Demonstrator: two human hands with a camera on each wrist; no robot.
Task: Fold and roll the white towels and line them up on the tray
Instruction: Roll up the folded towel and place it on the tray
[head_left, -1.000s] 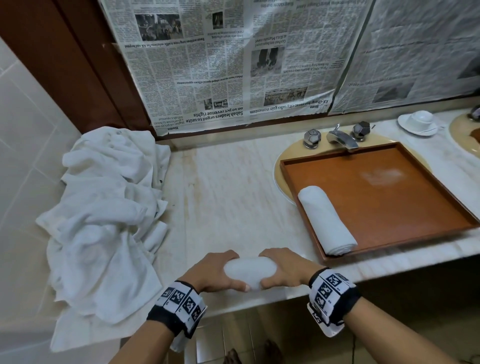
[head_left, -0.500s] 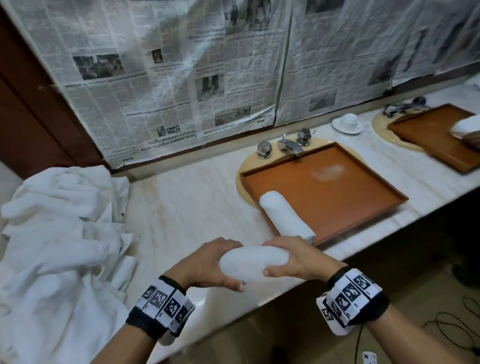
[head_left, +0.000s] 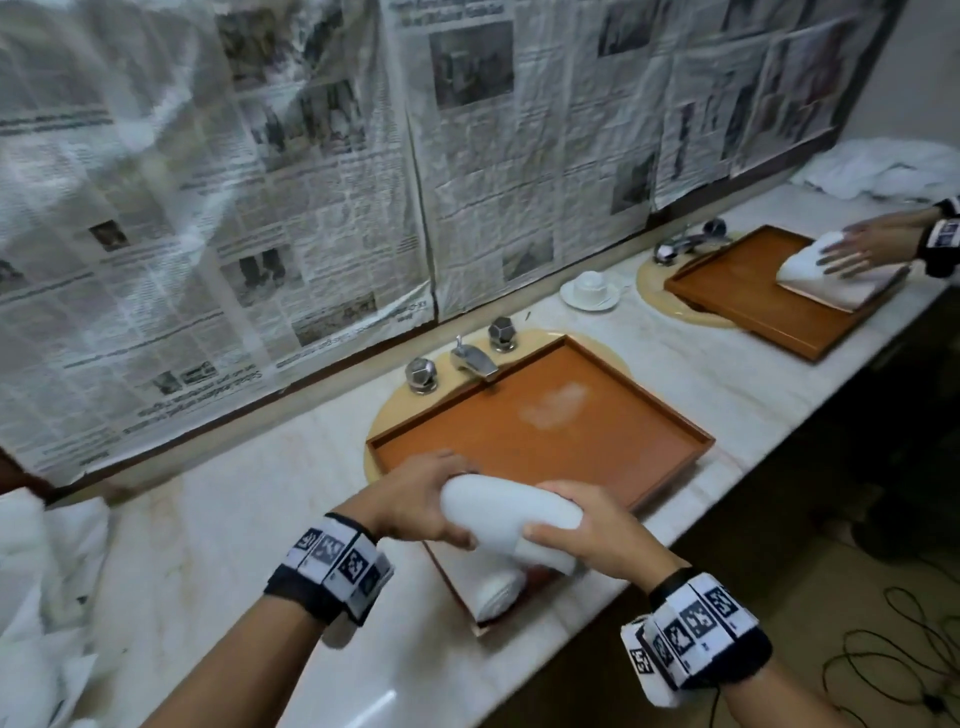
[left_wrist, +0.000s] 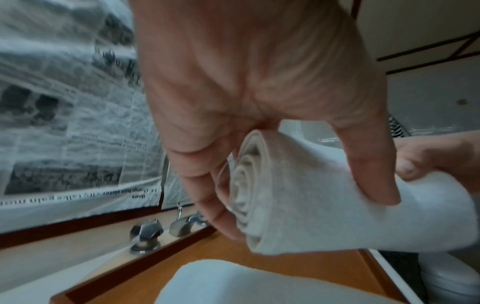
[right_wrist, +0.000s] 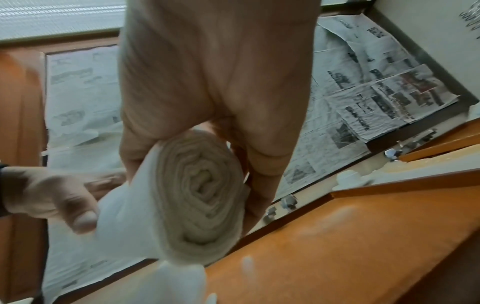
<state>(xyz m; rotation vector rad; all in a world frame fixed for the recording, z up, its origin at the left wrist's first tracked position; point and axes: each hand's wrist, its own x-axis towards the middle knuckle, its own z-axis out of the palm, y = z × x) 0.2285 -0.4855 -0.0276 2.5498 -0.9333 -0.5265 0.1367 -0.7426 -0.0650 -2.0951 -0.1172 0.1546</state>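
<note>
Both hands are on the rolled towel (head_left: 506, 514), held in the air over the near-left corner of the tray (head_left: 540, 426). Its long axis runs left to right, roughly level, one spiral end toward the left hand (head_left: 415, 499), the other toward the right hand (head_left: 597, 540). Left grip: thumb and fingers curled round the left end. Right grip: wrapped round the right end, spiral facing the wrist.

Directly below, a second rolled towel (head_left: 496, 590) lies in the tray along its left wall, mostly hidden by the held roll. Behind the tray stands the faucet (head_left: 472, 358); left of the tray on the desk (head_left: 234, 519) sits the loose towel pile (head_left: 36, 571). Far right of the tray, another person's hand (head_left: 857, 249) presses a folded towel (head_left: 826, 275) on a second tray (head_left: 753, 306).

Half a second ago the roll hung over the desk edge, short of the tray; now it is over the tray.
</note>
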